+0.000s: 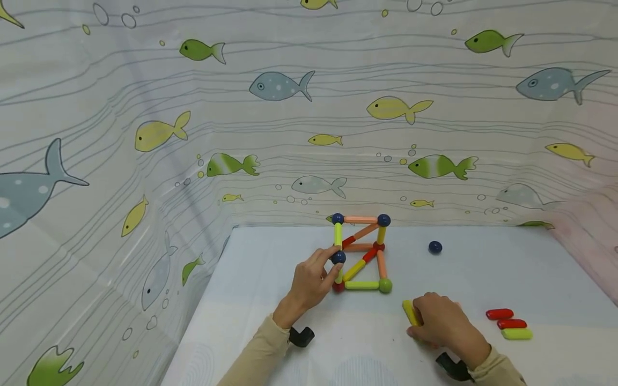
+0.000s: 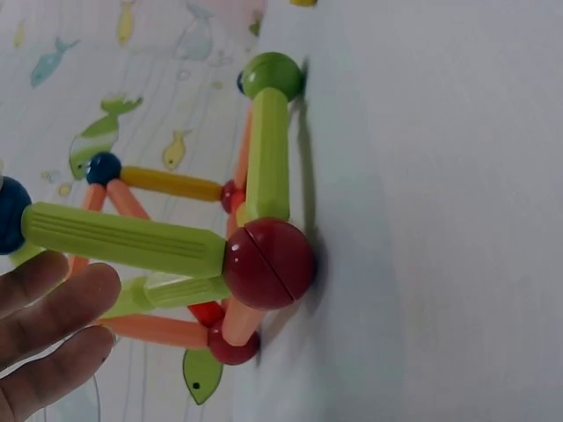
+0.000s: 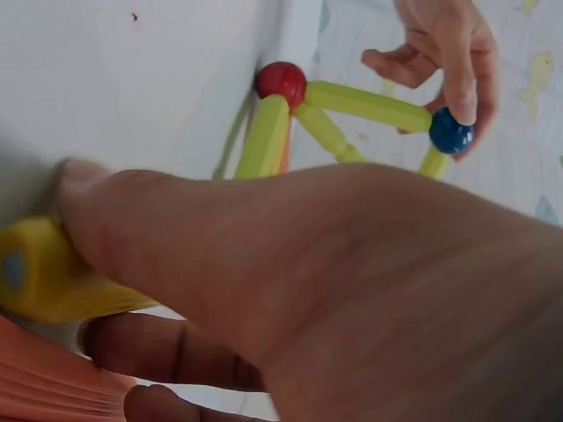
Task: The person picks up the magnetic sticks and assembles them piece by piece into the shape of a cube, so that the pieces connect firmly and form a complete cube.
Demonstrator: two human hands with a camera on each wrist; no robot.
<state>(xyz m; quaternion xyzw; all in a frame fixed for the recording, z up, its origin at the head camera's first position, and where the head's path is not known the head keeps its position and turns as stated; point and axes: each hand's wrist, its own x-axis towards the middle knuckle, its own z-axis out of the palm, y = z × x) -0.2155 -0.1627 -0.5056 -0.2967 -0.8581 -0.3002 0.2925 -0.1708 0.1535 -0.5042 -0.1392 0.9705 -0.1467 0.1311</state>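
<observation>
Head view: you have a fish-print sheet (image 1: 338,53) across the upper frame, tinted pink at far right. You see a spotted blue-grey fish (image 1: 274,87) upper centre, a larger spotted fish (image 1: 21,195) cut by the left edge. Your pale tabletop (image 1: 270,257) spans lower centre to right; faint arcs (image 1: 364,370) printed bottom centre.

Your head camera looking forward and down across the table (image 1: 270,268) from farther back, your left wrist's close beside the stick-and-ball frame (image 1: 367,257), turned sideways, your right wrist's close over your right grip (image 3: 308,281), the frame shared by all three
</observation>
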